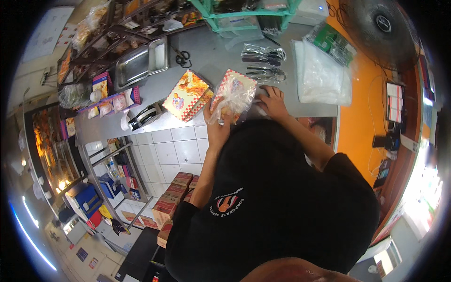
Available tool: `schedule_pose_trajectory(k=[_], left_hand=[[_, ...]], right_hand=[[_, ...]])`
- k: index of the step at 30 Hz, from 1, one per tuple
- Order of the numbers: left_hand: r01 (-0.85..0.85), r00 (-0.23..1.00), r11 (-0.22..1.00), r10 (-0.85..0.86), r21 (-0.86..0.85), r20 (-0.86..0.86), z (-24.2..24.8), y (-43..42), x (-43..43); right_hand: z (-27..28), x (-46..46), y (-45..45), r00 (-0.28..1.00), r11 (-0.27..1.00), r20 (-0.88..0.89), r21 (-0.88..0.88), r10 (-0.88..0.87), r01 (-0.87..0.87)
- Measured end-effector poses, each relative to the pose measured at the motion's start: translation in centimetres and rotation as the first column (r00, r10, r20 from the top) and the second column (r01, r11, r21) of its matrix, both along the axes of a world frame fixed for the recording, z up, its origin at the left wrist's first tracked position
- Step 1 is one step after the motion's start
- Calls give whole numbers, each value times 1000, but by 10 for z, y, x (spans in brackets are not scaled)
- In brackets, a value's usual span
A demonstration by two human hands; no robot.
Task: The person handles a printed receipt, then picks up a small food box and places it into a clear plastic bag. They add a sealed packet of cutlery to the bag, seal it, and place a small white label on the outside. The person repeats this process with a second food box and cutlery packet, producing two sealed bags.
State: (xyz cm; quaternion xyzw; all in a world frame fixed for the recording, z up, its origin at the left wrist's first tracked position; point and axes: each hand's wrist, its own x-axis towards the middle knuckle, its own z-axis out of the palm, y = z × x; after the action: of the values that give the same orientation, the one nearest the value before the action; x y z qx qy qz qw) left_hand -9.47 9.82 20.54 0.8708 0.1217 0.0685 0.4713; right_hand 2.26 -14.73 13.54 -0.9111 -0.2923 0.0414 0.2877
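Observation:
My left hand (219, 128) grips a clear plastic bag (234, 92) that lies bunched over a red-and-white checked food box (229, 75). Right of the bag, my right hand (274, 103) is low over the steel counter, its fingers bent and spread; whether they pinch a bit of plastic is unclear. A second printed food box (186, 95), with checked edges, stands left of my left hand. Beyond my right hand are wrapped dark plastic cutlery packs (264, 56). What the bag holds is hard to see.
Black-handled scissors (183, 60) and steel trays (135, 65) sit at the back left. A tape dispenser (143, 118) is near the front edge. Folded clear plastic bags (322, 75) lie at right, below a fan (384, 24). A green plastic rack (246, 16) stands behind.

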Motion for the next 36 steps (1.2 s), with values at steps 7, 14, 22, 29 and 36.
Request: schedule_pose_trajectory(k=[7, 14, 22, 29, 36], left_hand=[[-133, 991, 989, 131, 64, 33, 33, -8, -12], [-105, 994, 977, 108, -188, 6, 82, -16, -55], [-115, 944, 501, 324, -858, 63, 142, 45, -57], [-376, 716, 483, 693, -791, 83, 119, 228, -148], [-444, 892, 851, 450, -280, -48, 97, 350, -259]], right_hand=[[-22, 23, -31, 965, 922, -225, 328, -137, 207], [129, 15, -12, 764, 469, -628, 635, -149, 614], [175, -77, 156, 817, 656, -201, 708, 541, -261], [174, -122, 324, 885, 736, 77, 525, 460, -428], [88, -99, 531, 789, 776, 80, -264, 609, -573]])
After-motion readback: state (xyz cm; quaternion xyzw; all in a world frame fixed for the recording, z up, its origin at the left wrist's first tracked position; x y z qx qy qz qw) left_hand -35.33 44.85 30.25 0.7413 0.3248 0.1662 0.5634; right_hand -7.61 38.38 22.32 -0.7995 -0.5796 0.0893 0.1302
